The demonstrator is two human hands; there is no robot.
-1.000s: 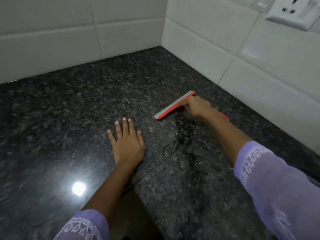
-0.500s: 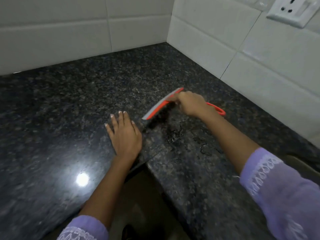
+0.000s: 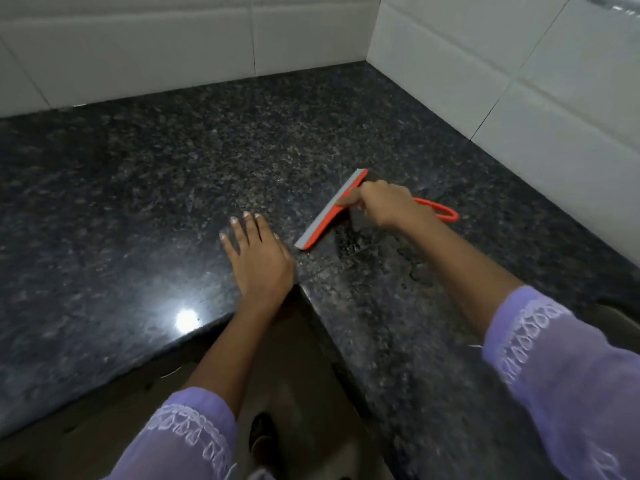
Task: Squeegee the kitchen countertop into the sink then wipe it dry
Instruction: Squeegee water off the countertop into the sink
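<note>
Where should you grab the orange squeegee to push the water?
Probably the handle just behind the blade, as the right hand does now. On the squeegee the blade lies flat along the countertop and the looped handle sticks out the back toward the wall, so come from that side, above, with your grip near the blade.

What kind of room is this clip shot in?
Most likely a home kitchen: a dark speckled granite countertop runs into an L-shaped corner, white wall tiles back it, and the right hand grips an orange squeegee on it.
</note>
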